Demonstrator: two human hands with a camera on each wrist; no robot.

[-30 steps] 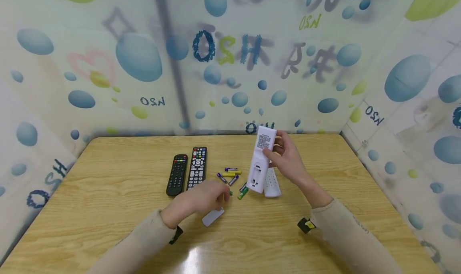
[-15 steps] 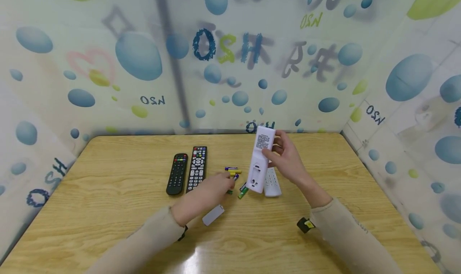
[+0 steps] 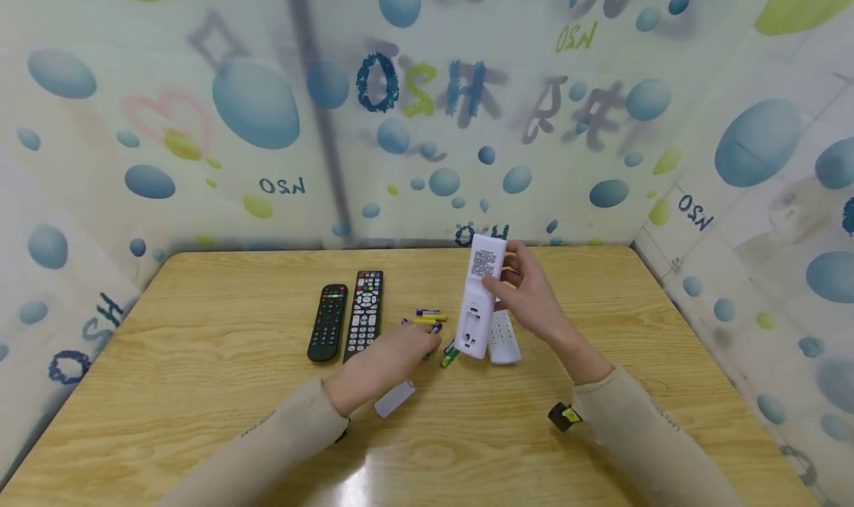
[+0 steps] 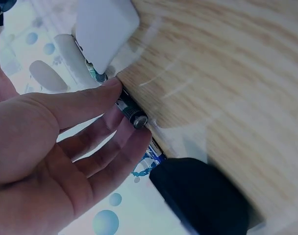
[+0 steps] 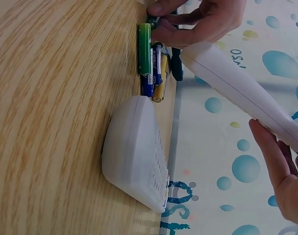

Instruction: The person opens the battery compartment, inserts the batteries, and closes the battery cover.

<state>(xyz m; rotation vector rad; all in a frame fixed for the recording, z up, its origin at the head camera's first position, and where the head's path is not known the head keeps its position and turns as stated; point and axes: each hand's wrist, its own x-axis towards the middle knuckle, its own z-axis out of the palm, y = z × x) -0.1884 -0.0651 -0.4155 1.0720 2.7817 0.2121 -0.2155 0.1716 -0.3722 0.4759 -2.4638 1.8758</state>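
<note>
My left hand (image 3: 394,350) is low over the table among loose batteries. In the left wrist view its thumb and fingers pinch a dark green battery (image 4: 132,111). My right hand (image 3: 531,297) holds a white remote control (image 3: 475,290) raised and tilted, its back facing me. The remote's battery compartment is uncovered and bare inside. Beyond my left fingers lie a yellow battery (image 3: 432,317) and a purple one (image 3: 427,312). A green battery (image 5: 145,49) lies beside blue ones, near the raised remote's lower end.
A small white battery cover (image 3: 395,398) lies in front of my left hand. Two black remotes, one smaller (image 3: 327,323) and one with white keys (image 3: 366,310), lie to the left. Another white remote (image 3: 505,342) lies under the raised one. A patterned wall stands behind the table (image 3: 253,299).
My left hand has moved right and away from me over the batteries, and now pinches one. The held remote has shifted slightly left in my right hand's grip.
</note>
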